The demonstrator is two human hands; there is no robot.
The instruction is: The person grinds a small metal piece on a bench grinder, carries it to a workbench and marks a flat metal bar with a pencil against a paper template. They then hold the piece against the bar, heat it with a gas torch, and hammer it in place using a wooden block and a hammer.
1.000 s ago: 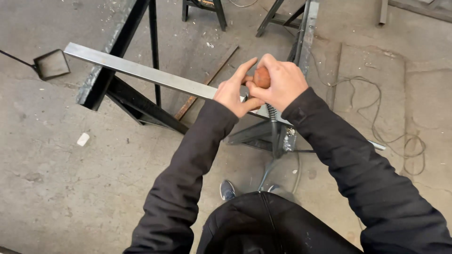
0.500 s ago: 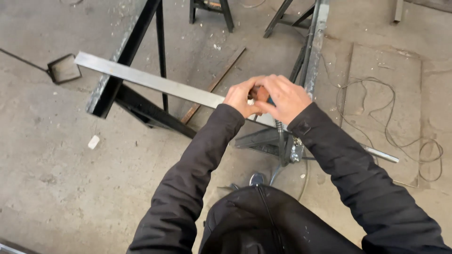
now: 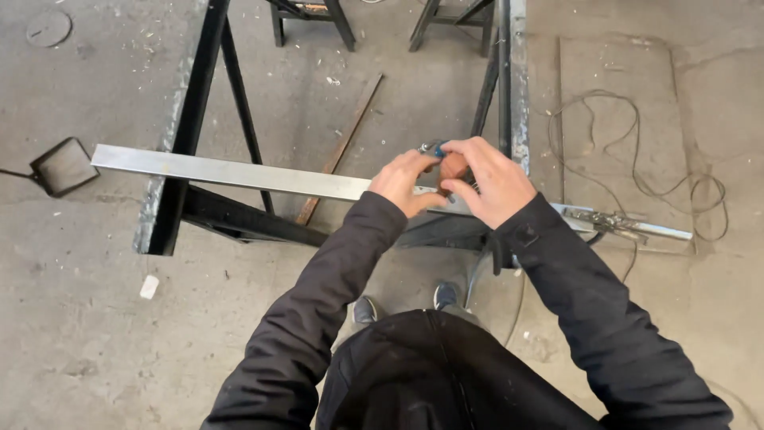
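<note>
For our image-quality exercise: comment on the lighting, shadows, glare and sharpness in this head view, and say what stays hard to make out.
Head view: even, soft light, with only faint shadows on the concrete floor; a mild sheen on the long metal bar without harsh glare; sharp overall. The small reddish object between the left hand and right hand is mostly hidden.

The bar [image 3: 231, 173] is bare metal, smooth with a dull silver sheen. The trestles [image 3: 179, 151] under it are dark painted steel, scuffed and speckled pale along their top edges. The floor [image 3: 79, 318] is rough, stained grey concrete. The sleeves [image 3: 318, 295] are matt black cloth. A thin rod [image 3: 341, 147] on the floor looks rusty brown.
</note>
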